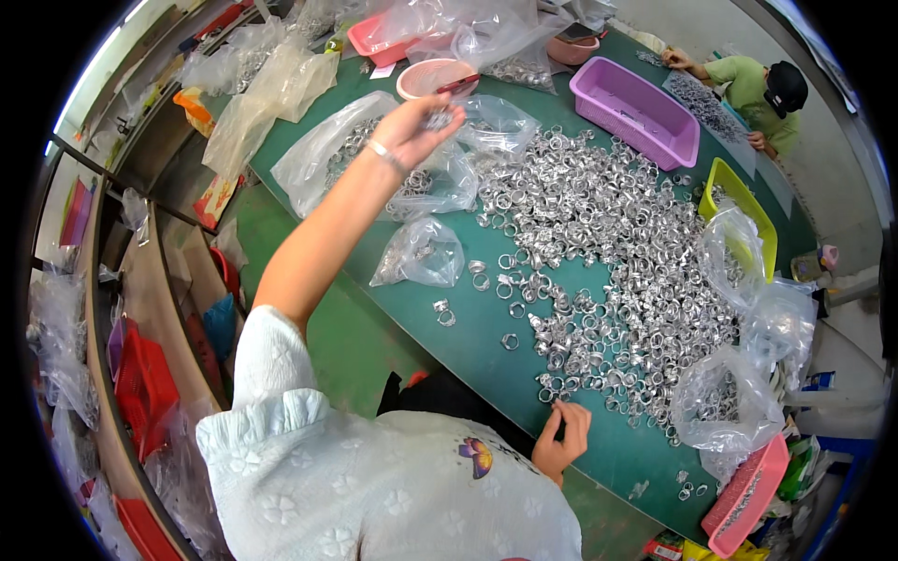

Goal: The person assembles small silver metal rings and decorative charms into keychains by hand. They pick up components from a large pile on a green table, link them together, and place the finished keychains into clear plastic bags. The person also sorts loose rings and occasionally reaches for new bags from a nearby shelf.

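Observation:
My left hand [418, 131] is stretched out over the far left of the table, palm up, with fingers curled round a few silvery rings [438, 120]. It is above the open clear bags of rings [351, 154], just short of a round pink basin [421, 78]. A wide heap of silver rings [599, 201] covers the middle of the green table [449, 351]. Down at the heap's near edge, my right hand [564, 439] has thumb and forefinger brought together, their tips against the outermost rings. Whatever lies between those fingertips is too small to make out.
A purple tub [636, 112] and a yellow-green basket [762, 224] stand beyond the heap. Clear bags [720, 402] and a pink tray [748, 496] line the right edge. A small tied bag [421, 252] lies nearer me. Across the table, another person [753, 93] handles small pieces.

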Demonstrator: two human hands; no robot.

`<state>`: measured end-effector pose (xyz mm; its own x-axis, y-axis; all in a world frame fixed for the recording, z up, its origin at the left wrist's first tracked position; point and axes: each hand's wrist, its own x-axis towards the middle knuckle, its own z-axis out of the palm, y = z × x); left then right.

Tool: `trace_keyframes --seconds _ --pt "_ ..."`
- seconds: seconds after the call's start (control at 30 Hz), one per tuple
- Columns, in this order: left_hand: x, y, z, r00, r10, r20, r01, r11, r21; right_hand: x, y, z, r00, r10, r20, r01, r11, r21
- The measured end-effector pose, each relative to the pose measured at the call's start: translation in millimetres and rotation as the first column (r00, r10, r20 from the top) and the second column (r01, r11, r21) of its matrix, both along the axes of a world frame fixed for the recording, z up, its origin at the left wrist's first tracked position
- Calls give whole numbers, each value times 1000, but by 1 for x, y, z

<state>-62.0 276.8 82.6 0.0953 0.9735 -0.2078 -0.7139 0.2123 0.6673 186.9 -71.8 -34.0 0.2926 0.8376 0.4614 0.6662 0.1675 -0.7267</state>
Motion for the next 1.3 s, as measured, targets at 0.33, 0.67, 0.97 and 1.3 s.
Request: trace_keyframes --seconds 0.33,0.67,0.97,1.3 --pt "48 78 -10 24 -86 -996 493 868 -63 0 2 -17 990 25 139 -38 995 91" --pt "47 -80 10 616 135 -776 414 782 465 2 2 -11 998 -69 -10 69 998 6" --pt "81 -243 -93 149 218 -964 772 584 251 11 30 12 929 78 362 28 960 -278" --pt "127 -219 -104 151 420 -895 722 571 390 38 48 12 989 -80 128 100 983 -154"
